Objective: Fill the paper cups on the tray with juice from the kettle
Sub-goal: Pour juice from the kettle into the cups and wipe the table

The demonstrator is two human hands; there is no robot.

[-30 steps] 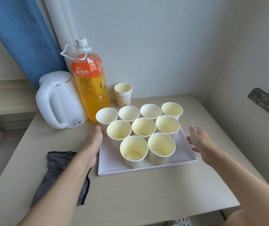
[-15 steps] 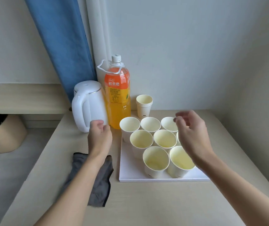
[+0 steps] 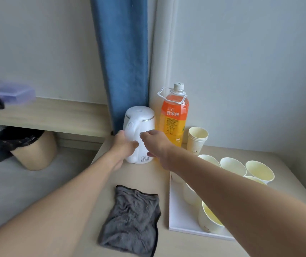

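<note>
- The left hand (image 3: 123, 148) grasps the kettle (image 3: 141, 117) by its handle (image 3: 132, 129). The thumb lies across the front of the handle and the fingers go round behind it.
- The right hand (image 3: 156, 144) is against the kettle's right side. Its bent fingertips (image 3: 144, 135) are on the white wall and the thumb sits lower down. Whether it clasps the kettle or only touches it, I cannot tell.
- The kettle stands upright with its lid down at the back left of the worktop (image 3: 130, 176), in front of a blue curtain (image 3: 124, 52).
- Just right of the kettle stands an orange juice bottle (image 3: 174, 117), capped, with a white carry loop at its neck.
- Right of the bottle is a short stack of spare cups (image 3: 196, 143), off the tray and near the wall.
- The white tray (image 3: 180, 217) lies on the right part of the worktop. The paper cups (image 3: 232, 166) stand on it in a close cluster.
- The right forearm (image 3: 222, 184) crosses over the tray and hides several cups. Those that show are pale yellow inside, and I cannot tell whether they hold liquid.
- A crumpled grey cloth (image 3: 131, 219) lies on the worktop, left of the tray and nearer than the kettle.
- At far left a wooden shelf (image 3: 46, 114) carries a dark bottle and a purple box, both blurred.
</note>
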